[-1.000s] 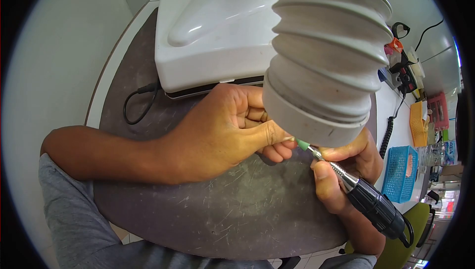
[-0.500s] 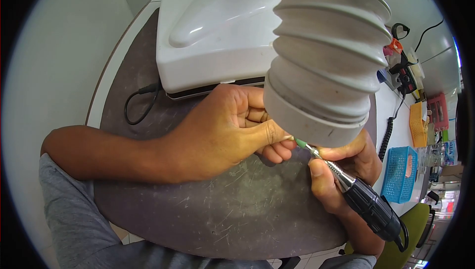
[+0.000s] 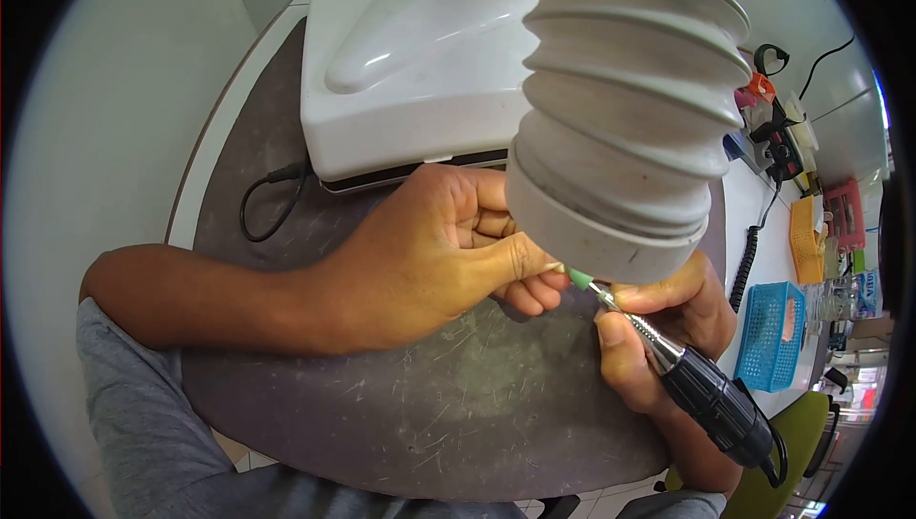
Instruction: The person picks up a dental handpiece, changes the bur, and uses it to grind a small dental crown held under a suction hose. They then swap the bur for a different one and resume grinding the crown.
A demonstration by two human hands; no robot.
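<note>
My left hand [image 3: 468,252] is closed, thumb and fingers pinched at the lower rim of a ribbed white hose [image 3: 630,118]; what it grips is too small to make out. My right hand [image 3: 668,328] holds a black and silver rotary handpiece [image 3: 711,390], its fingers wrapped round the metal front part. A green pointed tip [image 3: 579,278] on the handpiece meets the left thumb's tip, just below the hose opening. Part of the left fingers is hidden behind the hose.
A white machine housing [image 3: 410,51] stands at the back of the dark scratched mat [image 3: 458,424]. On the right are a blue basket [image 3: 763,338], a yellow basket [image 3: 806,238], a coiled black cord [image 3: 744,266] and a green chair [image 3: 792,443].
The green tip shows a little more fully beside the left thumb. The hose appears shifted very slightly left. Both hands keep nearly the same place and grip.
</note>
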